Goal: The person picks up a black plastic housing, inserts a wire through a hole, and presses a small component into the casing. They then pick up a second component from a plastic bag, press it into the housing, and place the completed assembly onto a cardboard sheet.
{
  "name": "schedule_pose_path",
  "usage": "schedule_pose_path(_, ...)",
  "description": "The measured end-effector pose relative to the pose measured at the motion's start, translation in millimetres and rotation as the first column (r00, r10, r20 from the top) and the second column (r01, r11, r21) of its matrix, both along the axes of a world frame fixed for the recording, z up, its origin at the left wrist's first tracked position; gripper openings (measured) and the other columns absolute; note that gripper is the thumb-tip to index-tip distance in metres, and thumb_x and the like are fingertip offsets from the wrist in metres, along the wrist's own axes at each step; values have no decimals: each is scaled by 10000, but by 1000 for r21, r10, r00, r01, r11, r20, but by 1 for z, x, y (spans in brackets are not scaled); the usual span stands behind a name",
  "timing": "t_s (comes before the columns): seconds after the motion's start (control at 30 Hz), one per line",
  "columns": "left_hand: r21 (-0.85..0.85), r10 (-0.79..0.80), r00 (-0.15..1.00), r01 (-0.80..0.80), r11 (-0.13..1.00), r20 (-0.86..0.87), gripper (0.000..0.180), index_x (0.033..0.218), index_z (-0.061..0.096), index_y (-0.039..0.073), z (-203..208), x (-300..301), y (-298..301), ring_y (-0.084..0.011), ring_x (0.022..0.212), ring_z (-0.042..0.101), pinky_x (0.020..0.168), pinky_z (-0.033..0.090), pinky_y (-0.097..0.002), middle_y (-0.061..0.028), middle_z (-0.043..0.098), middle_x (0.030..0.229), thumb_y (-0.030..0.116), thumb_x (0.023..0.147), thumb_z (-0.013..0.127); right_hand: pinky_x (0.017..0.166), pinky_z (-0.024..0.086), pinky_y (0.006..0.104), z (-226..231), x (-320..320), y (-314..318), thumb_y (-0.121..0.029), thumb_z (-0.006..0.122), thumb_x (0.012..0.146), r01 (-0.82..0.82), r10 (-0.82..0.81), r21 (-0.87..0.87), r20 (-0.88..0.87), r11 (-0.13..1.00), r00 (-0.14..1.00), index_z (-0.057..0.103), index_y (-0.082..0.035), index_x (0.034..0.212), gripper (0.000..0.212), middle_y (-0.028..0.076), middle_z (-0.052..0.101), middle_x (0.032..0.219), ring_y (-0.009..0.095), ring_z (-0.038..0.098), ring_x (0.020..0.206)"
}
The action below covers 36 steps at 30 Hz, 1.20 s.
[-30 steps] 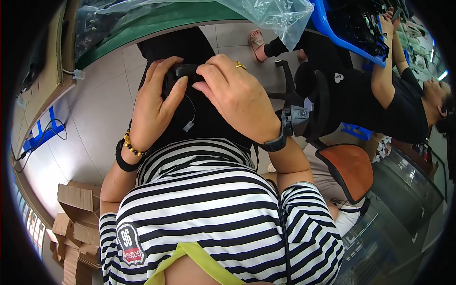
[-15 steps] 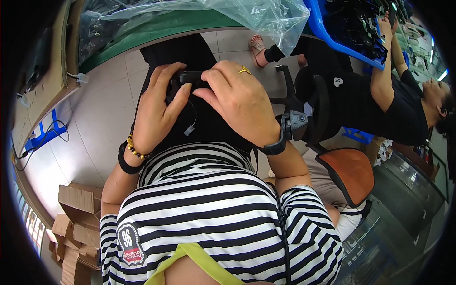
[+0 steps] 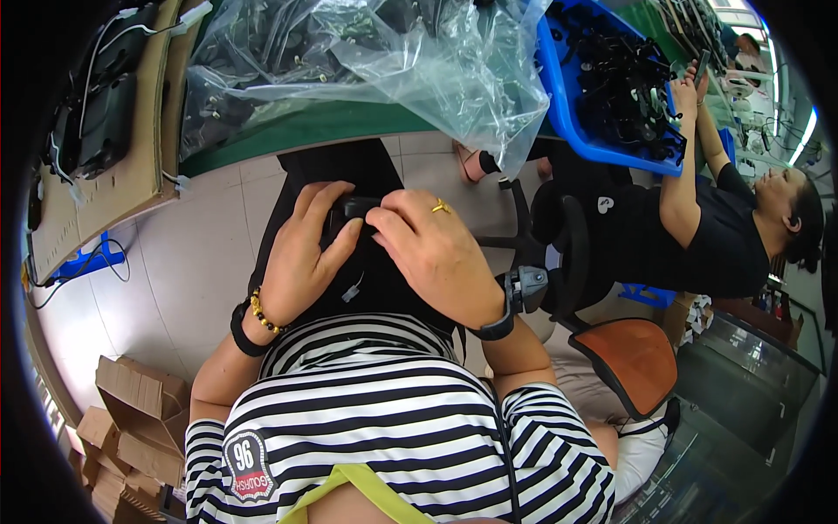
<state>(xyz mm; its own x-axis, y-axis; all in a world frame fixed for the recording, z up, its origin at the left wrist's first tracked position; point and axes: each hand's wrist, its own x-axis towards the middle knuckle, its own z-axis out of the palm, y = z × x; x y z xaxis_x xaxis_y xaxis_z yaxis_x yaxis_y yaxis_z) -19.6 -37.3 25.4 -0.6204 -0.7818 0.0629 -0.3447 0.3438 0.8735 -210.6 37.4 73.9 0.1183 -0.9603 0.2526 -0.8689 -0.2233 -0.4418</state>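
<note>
Mostly the view shifts, taking in more desk (image 3: pixel 297 131); left hand (image 3: pixel 301 259) and right hand (image 3: pixel 443 251) still pinch the half-hidden black casing (image 3: pixel 360 207), apparently unfinished, its plug (image 3: pixel 351 293) dangling unconnected.

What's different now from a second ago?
The view tilted up: the left hand and right hand sit lower in the picture, and more of the plastic bag and blue bin shows. Both hands still hold the black part; nothing was visibly let go.

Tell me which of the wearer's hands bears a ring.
The right hand: a gold ring sits on one finger. The left hand, beaded bracelet at its wrist, shows none.
</note>
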Motion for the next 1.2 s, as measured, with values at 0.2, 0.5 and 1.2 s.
schedule_pose_path(0.2,16,-8,1000,8,1000,-4,430,1347,577,0,9,2,1,-418,1095,661,919,540,-444,-216,605,1304,198,976,671,823,528,393,-2,1,6,-167,792,867,47,-34,134,-97,990,995,630,-51,1097,305,98,610,1075,295,643,957)
schedule_pose_path(0.5,23,-1,1000,2,1000,-7,435,1354,566,-6,8,4,-3,-420,1073,661,906,539,-440,-216,608,1289,202,985,661,837,523,410,-2,0,4,-120,758,899,81,-74,189,-44,979,996,617,-40,1072,237,116,598,1078,319,630,979)
schedule_pose_path(1.2,100,-25,1000,24,995,3,422,1376,535,-20,13,5,-1,-426,1148,621,988,499,-428,-226,589,1313,168,1006,613,927,517,446,-18,17,-5,-56,684,936,52,-49,0,303,999,952,582,-30,1222,304,168,626,1182,383,622,1077)
